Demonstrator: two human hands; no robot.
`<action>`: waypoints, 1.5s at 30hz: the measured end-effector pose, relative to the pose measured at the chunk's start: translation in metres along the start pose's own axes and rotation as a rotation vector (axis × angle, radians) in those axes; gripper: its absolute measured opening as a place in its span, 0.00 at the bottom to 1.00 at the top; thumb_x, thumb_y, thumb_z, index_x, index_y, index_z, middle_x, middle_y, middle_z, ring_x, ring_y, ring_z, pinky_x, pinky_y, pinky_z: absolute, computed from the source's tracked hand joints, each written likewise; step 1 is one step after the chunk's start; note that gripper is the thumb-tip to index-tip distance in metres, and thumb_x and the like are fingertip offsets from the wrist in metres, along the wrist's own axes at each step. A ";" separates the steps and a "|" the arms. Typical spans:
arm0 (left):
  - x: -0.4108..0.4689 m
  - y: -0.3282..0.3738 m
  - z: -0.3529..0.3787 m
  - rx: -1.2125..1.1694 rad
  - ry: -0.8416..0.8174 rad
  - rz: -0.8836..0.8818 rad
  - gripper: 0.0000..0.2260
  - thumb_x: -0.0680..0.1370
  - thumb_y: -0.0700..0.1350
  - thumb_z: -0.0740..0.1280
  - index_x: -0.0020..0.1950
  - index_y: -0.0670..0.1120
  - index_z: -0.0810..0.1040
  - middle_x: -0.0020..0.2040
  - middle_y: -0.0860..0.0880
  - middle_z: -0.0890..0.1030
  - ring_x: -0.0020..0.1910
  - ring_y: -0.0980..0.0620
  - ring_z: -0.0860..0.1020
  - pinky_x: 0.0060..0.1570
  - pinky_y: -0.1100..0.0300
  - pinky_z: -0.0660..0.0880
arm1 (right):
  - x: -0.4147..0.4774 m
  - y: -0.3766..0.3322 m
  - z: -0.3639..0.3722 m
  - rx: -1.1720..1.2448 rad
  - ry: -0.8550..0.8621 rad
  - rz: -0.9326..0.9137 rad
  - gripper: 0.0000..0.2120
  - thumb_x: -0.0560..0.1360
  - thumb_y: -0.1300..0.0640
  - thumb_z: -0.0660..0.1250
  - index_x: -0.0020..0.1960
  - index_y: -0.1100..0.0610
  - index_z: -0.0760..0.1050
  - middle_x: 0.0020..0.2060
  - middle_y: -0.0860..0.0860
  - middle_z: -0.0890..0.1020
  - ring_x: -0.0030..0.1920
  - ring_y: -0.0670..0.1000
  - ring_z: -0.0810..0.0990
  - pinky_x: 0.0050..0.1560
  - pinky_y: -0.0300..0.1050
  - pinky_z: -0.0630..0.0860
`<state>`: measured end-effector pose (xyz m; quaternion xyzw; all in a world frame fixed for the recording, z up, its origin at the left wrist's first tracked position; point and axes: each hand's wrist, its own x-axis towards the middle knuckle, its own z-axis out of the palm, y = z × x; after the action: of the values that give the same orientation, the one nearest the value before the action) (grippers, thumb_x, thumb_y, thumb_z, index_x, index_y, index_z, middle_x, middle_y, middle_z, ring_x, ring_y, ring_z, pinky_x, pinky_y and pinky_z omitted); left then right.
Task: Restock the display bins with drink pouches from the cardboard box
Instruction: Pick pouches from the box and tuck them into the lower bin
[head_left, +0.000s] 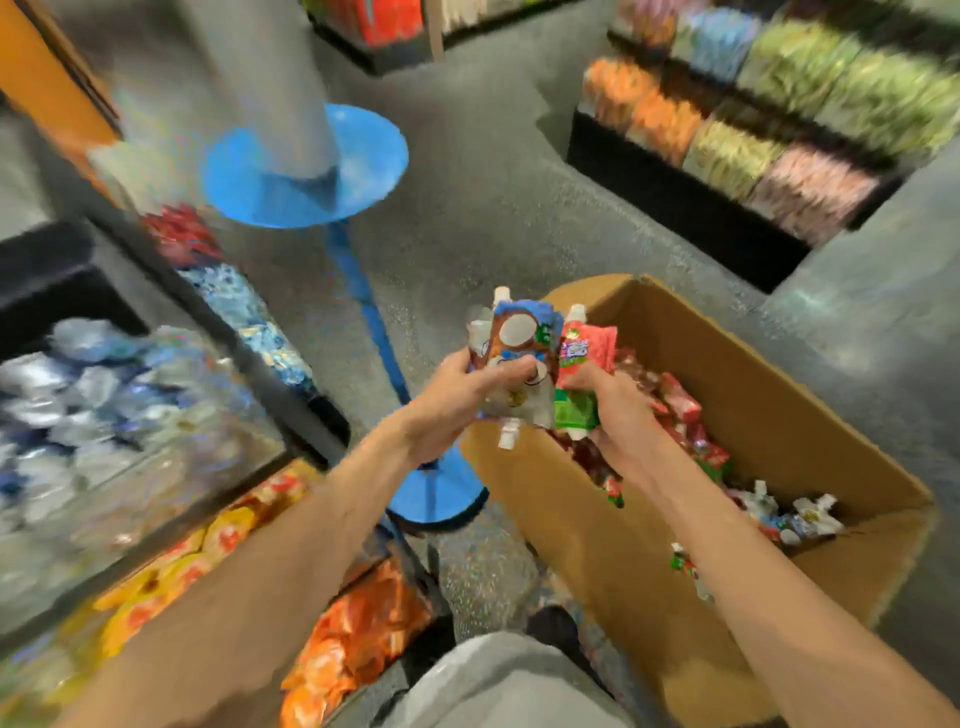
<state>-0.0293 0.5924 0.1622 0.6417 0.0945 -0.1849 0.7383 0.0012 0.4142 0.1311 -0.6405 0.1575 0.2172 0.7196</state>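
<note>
- The left hand (457, 395) is gripping a bunch of brown pouches (519, 353), its fingers curling round their fronts. White spouts are sticking out above and below the bunch.
- The right hand (618, 415) is pinching a red pouch (584, 374) with a green lower part, pressing it against the right side of the brown bunch.
- Both hands are hovering above the left end of the box (779, 415), with the held pouches raised clear of its rim.
- The box is standing open on the floor (493, 218) to the person's right.
- Loose pouches (685, 415) are lying heaped inside the box. They are mostly red, with a few white-spouted ones towards the right end.
- Bins (249, 364) are running along the person's left, well apart from the held pouches.
- Silver packs (104, 405) are filling the upper bin.
- Yellow packs (208, 540) and orange packs (358, 639) are filling the lower ones, nearest the person.
- A blue stand (306, 166) is rising between the bins and the box. Its round base is sitting just beside the box's left wall, though whether the two are touching I cannot tell.
- Shelves (675, 197) are standing across the floor to the upper right, carrying blurred orange, green and pink packs.
- A grey trouser leg (498, 686) and a dark shoe (556, 623) are showing at the bottom edge, between the arms.
</note>
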 end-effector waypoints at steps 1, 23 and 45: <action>-0.023 0.003 -0.014 -0.016 0.040 0.030 0.19 0.75 0.44 0.74 0.64 0.39 0.78 0.55 0.44 0.85 0.54 0.46 0.83 0.56 0.51 0.80 | -0.013 -0.001 0.022 -0.015 -0.036 0.002 0.44 0.49 0.48 0.77 0.61 0.67 0.73 0.56 0.65 0.79 0.48 0.61 0.83 0.42 0.60 0.80; -0.227 -0.019 -0.174 -0.359 0.817 0.220 0.23 0.73 0.47 0.76 0.64 0.46 0.71 0.51 0.48 0.85 0.48 0.53 0.84 0.45 0.58 0.79 | -0.086 0.003 0.273 -0.290 -0.581 -0.119 0.07 0.75 0.57 0.73 0.46 0.61 0.82 0.38 0.55 0.86 0.38 0.53 0.86 0.40 0.47 0.81; -0.265 -0.006 -0.217 -0.432 0.979 0.040 0.10 0.73 0.39 0.69 0.53 0.38 0.80 0.37 0.46 0.83 0.29 0.54 0.79 0.30 0.66 0.72 | -0.094 0.013 0.325 -0.458 -0.837 0.141 0.16 0.63 0.51 0.80 0.42 0.62 0.83 0.37 0.57 0.84 0.34 0.55 0.79 0.33 0.44 0.74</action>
<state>-0.2525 0.8449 0.2217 0.4880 0.4515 0.1740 0.7264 -0.1022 0.7264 0.2098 -0.6279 -0.1545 0.5335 0.5453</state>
